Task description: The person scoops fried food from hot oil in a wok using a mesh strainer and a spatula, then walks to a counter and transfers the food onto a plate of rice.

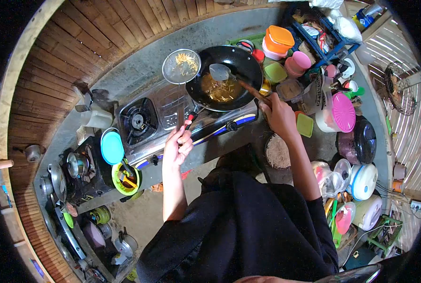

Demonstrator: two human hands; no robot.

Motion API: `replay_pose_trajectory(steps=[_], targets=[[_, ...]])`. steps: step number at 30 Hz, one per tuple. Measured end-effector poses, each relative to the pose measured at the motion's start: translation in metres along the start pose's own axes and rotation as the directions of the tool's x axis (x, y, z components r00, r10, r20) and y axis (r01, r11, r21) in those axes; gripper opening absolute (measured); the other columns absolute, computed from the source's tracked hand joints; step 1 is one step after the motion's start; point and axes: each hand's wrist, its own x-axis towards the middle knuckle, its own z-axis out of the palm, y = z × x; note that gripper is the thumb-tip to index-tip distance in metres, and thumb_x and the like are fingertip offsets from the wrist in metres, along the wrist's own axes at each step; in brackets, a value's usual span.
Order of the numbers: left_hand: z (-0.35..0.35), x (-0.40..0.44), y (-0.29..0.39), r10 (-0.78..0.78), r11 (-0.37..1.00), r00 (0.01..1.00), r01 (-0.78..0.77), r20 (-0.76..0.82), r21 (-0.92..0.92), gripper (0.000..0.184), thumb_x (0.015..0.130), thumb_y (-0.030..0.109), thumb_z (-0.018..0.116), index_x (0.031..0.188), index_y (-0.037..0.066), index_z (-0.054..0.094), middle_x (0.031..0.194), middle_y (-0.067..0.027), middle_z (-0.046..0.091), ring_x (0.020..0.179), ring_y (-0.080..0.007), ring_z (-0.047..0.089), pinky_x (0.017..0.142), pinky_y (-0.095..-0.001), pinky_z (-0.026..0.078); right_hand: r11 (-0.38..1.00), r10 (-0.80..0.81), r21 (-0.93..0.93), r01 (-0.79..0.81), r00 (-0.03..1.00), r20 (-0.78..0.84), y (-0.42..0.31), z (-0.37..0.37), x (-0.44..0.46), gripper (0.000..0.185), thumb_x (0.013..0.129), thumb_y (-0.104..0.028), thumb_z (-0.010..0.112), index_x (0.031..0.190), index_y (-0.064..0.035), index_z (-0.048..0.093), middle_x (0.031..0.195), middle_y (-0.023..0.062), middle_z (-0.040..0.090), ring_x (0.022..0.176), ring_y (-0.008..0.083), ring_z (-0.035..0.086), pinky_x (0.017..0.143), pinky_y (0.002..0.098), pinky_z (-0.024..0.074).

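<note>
My left hand [178, 147] is closed around the handle of a wire-mesh strainer [172, 70]. Some golden fried shreds [187, 61] lie in its mesh, which is held up at the left rim of a black wok [250, 70]. In my right hand [280, 114] is the wooden handle of a metal spatula [219, 72], its blade over the wok. Brown oil [210, 87] fills the wok's bottom, with more golden shreds [224, 94] in it. The wok sits on the right burner of a gas stove [172, 101]; its red-and-black handle points toward my left hand.
Left of the wok is a bare burner [137, 120]. A blue lid [112, 147] and a green bowl [125, 179] stand at the stove's left. On the right are an orange container [279, 40], a pink-lidded tub [343, 112] and a bowl of pale grated stuff [278, 152].
</note>
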Motion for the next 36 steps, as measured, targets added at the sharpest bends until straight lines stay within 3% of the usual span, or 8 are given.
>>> replay_pose_trajectory(steps=[4,16,25,28,36], targets=[[0.003,0.003,-0.001,-0.025,0.999,1.000,0.025,0.004,-0.024,0.026,0.094,0.015,0.037,0.114,0.002,0.047,0.056,0.0049,0.029,0.038,-0.0043,0.025,0.035,-0.0200,0.020,0.999,-0.033,0.036,0.040,0.987,-0.159,-0.004,-0.004,-0.010,0.022,0.081,-0.018,0.057,0.092,-0.0047,0.044,0.074,0.0183,0.058,0.064,0.0381,0.057,0.052,0.0480,0.0437],[0.013,0.009,-0.003,-0.070,0.997,0.995,0.072,0.072,-0.015,0.025,0.095,0.015,0.035,0.115,0.002,0.043,0.055,0.0051,0.028,0.037,-0.0041,0.024,0.034,-0.0196,0.019,0.998,0.027,-0.046,-0.034,0.990,-0.138,0.009,0.008,-0.027,0.023,0.079,-0.015,0.058,0.095,-0.0055,0.044,0.072,0.0186,0.057,0.063,0.0390,0.057,0.051,0.0472,0.0437],[0.023,0.014,-0.017,-0.090,0.995,0.986,0.095,0.139,-0.029,0.021,0.095,0.014,0.036,0.111,0.003,0.042,0.053,0.0048,0.028,0.034,-0.0039,0.024,0.031,-0.0192,0.019,0.999,-0.031,0.021,0.037,0.971,-0.239,-0.021,-0.013,-0.035,0.022,0.078,-0.010,0.058,0.097,-0.0062,0.046,0.076,0.0156,0.058,0.062,0.0372,0.057,0.052,0.0455,0.0443],[0.023,0.016,-0.016,-0.129,0.987,0.977,0.143,0.171,-0.074,0.021,0.095,0.014,0.036,0.111,0.003,0.042,0.053,0.0046,0.028,0.034,-0.0041,0.024,0.031,-0.0193,0.019,0.998,-0.057,-0.038,0.052,0.989,-0.137,-0.015,-0.021,-0.032,0.023,0.078,-0.011,0.058,0.098,-0.0070,0.047,0.076,0.0152,0.058,0.062,0.0364,0.057,0.051,0.0442,0.0446],[0.026,0.016,-0.020,-0.157,0.977,0.971,0.180,0.180,-0.118,0.022,0.095,0.014,0.036,0.112,0.002,0.040,0.054,0.0043,0.028,0.034,-0.0041,0.025,0.031,-0.0190,0.019,0.998,-0.050,-0.034,0.046,0.989,-0.141,-0.030,-0.025,-0.037,0.027,0.079,-0.012,0.058,0.103,-0.0072,0.047,0.074,0.0153,0.058,0.060,0.0357,0.057,0.050,0.0438,0.0448]])
